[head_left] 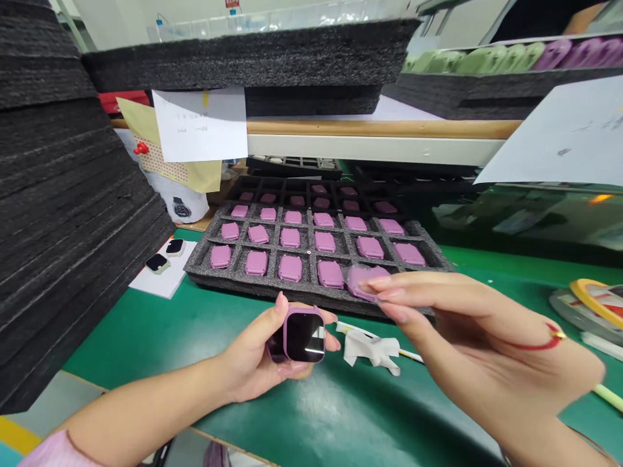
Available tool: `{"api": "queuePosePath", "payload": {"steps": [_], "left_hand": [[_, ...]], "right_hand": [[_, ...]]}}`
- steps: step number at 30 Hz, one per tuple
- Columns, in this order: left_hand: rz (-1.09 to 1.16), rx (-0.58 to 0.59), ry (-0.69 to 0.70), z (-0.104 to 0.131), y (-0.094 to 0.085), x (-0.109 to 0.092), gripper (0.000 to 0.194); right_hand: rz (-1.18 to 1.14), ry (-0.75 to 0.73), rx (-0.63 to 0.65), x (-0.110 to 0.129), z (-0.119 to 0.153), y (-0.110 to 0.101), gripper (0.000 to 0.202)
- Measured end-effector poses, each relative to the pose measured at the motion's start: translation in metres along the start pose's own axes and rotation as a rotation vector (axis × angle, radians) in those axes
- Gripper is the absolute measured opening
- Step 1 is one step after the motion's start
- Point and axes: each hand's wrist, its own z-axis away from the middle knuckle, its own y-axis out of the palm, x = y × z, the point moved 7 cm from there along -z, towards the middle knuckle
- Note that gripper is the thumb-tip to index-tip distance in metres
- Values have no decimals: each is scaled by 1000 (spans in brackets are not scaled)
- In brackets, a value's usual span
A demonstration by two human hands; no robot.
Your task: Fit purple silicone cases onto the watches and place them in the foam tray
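My left hand is closed around a purple smartwatch case, its dark glossy screen turned up toward me. Behind that case, against the palm, shows part of a second dark-faced purple piece. To the right and higher, my right hand pinches a small, see-through film between thumb and fingers. The film overlaps the view of a purple case in the front row of the black foam tray. Several purple watch cases lie in the tray's compartments.
A crumpled white wipe and a thin stick lie before the tray. Two pale watches rest on white paper at left. Black foam stacks rise at left; a shelf hangs overhead. Tape rolls sit at right.
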Motion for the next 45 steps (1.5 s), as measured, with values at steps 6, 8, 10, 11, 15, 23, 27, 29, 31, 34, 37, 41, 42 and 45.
{"api": "queuePosePath", "payload": {"steps": [6, 8, 10, 11, 15, 23, 27, 29, 31, 34, 37, 41, 42, 45], "left_hand": [[-5, 22, -4, 0, 3, 0, 46], [-13, 23, -4, 1, 4, 0, 46], [-20, 12, -12, 1, 3, 1, 47], [-20, 4, -19, 2, 3, 1, 47], [-23, -14, -36, 3, 3, 1, 50], [-175, -45, 44, 1, 1, -1, 54], [-253, -93, 92, 2, -3, -2, 55], [-204, -167, 60, 3, -8, -1, 57], [-143, -209, 14, 4, -11, 0, 59], [-137, -187, -9, 5, -8, -2, 58], [-155, -129, -1, 4, -3, -3, 58], [-160, -178, 12, 2, -8, 0, 55], [-165, -217, 9, 2, -11, 1, 51], [-186, -337, -33, 3, -21, 6, 45]], "right_hand": [[94, -199, 181, 13, 5, 8, 34], [80, -205, 249, 15, 13, 13, 40], [51, -185, 327, 17, 23, 18, 45], [36, -158, 369, 17, 28, 21, 47], [-28, -146, 433, 23, 35, 30, 42], [124, -209, 373, 26, 27, 50, 43], [13, -6, 377, 13, 28, 58, 51], [-44, 17, 369, 10, 26, 57, 50], [-57, -2, 370, 9, 25, 55, 53], [-62, -24, 389, 10, 24, 54, 53], [-45, -37, 423, 11, 22, 54, 54], [153, -114, 409, 3, 4, 36, 47], [220, -110, 377, -3, -3, 27, 43], [369, -13, 316, -33, -16, 2, 34]]}}
